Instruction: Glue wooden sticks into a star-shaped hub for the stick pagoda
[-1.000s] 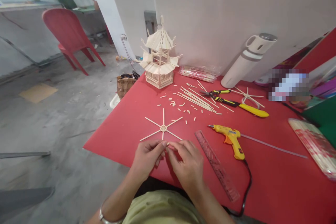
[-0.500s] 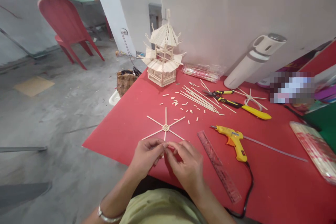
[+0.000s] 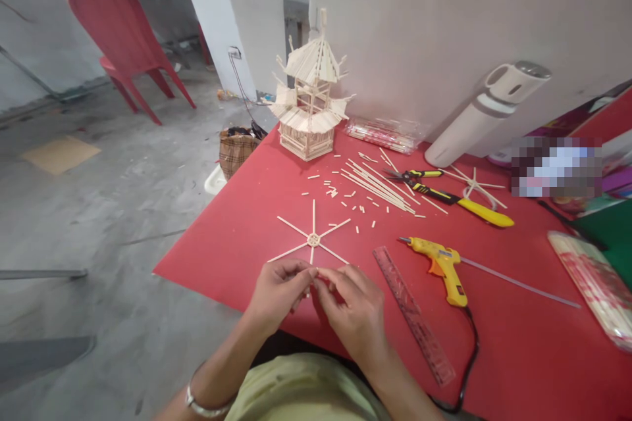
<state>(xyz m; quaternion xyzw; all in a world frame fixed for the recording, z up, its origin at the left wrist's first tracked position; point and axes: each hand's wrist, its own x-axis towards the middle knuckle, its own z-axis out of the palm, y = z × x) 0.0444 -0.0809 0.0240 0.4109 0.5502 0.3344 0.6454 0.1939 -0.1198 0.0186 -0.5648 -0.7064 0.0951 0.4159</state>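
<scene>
A: From the head view, what do the hands have?

B: The bare left hand (image 3: 281, 291) and the bare right hand (image 3: 356, 302) meet, fingertips pinched closed on a small pale piece (image 3: 316, 270). It looks like a bit of wooden stick, though the fingers hide most of it.

A: Where's that grip?

B: Above the near edge of the red-topped table (image 3: 227, 253). Just beyond it lies a six-armed star of pale sticks (image 3: 313, 240), with a small round hub.

A: And to the right of the grip?

B: A clear flat ruler (image 3: 412, 316), lying aslant, then a yellow hot-glue gun (image 3: 447, 268), its nozzle towards the left.

A: Farther out?

B: Past the star there are short cut stick bits (image 3: 334, 193), and beyond the grip to the right, long loose pale sticks (image 3: 378, 187). Next to those are yellow-and-black cutters (image 3: 434, 193), blades apart.

A: What stands at the back?

B: Well beyond the grip, a tiered pagoda model of pale sticks (image 3: 309, 120). Off to its right, a white flask with a handled cup top (image 3: 457, 131) leans at a tilt.
</scene>
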